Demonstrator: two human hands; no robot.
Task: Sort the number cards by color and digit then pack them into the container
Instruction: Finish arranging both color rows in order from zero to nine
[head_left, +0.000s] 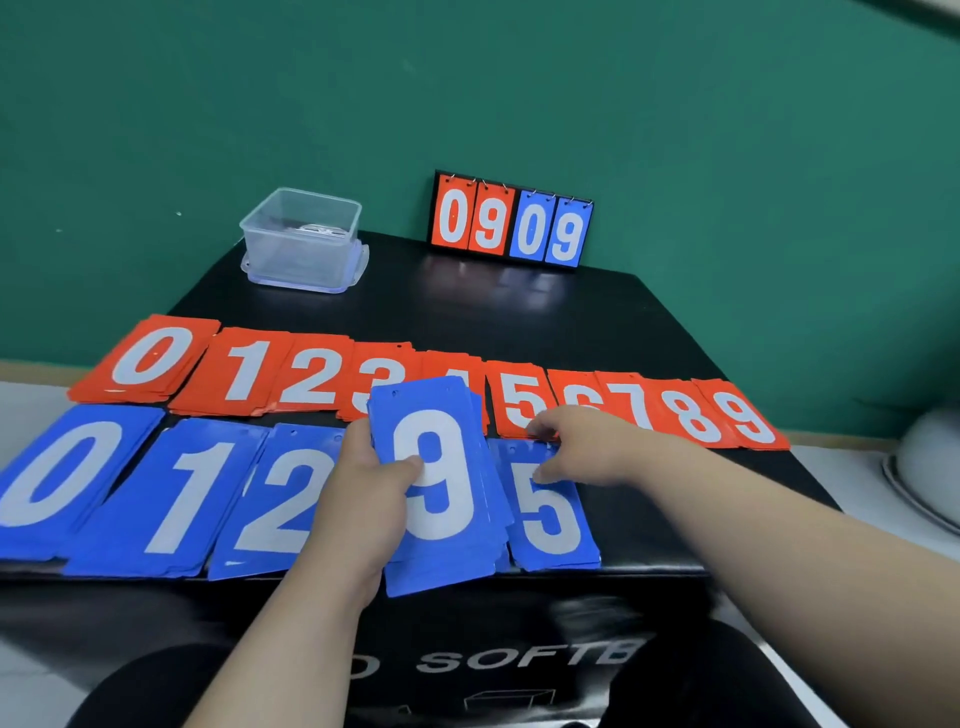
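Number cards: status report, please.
Left hand grips blue stack, 9 on top. Right hand touches blue 5 pile. Red row lies before container.
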